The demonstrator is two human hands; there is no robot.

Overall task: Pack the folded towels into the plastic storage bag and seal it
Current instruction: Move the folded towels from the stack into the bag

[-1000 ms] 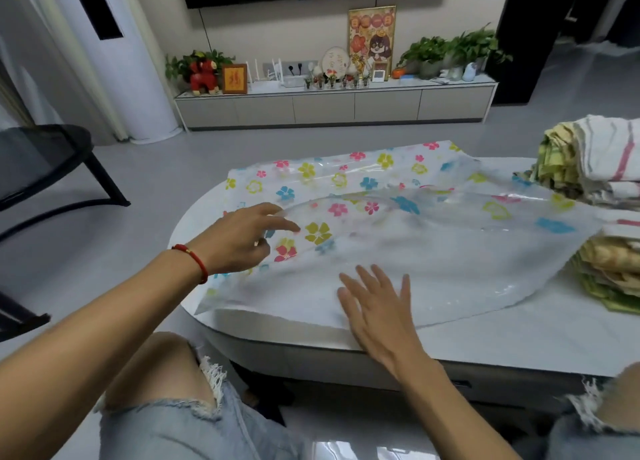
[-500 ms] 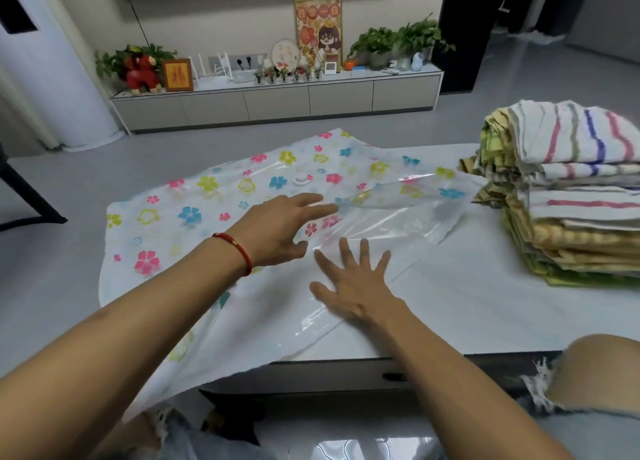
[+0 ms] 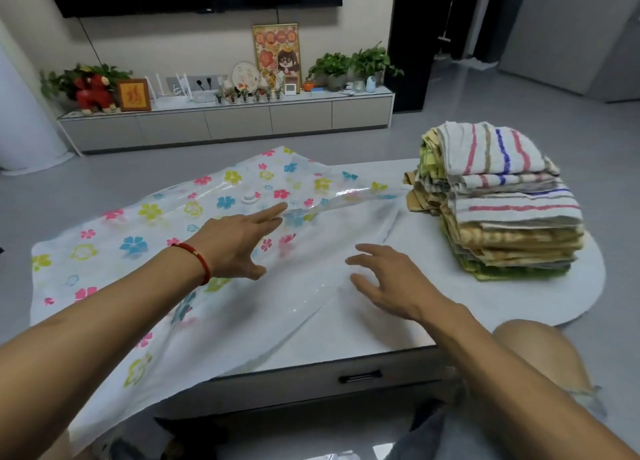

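A clear plastic storage bag [image 3: 138, 238] printed with coloured flowers lies flat across the white table [image 3: 540, 297], its left part hanging over the edge. A stack of folded towels [image 3: 498, 203], striped white on top and yellow and green below, stands at the table's right. My left hand [image 3: 239, 241], with a red bracelet at the wrist, hovers flat over the bag's middle, fingers stretched toward the towels. My right hand [image 3: 388, 283] is raised just above the bag's near right part, fingers spread and curled. Neither hand holds anything.
A round white valve [image 3: 250, 198] sits on the bag's far side. The table has a drawer handle [image 3: 360, 377] on its front. My bare knee [image 3: 540, 352] is at the table's right front corner. A long low cabinet [image 3: 225, 123] with plants and ornaments stands across the grey floor.
The view has swung right, bringing the whole towel stack into sight. My right hand lifted off the bag and shifted right; my left hand reached further across the bag.
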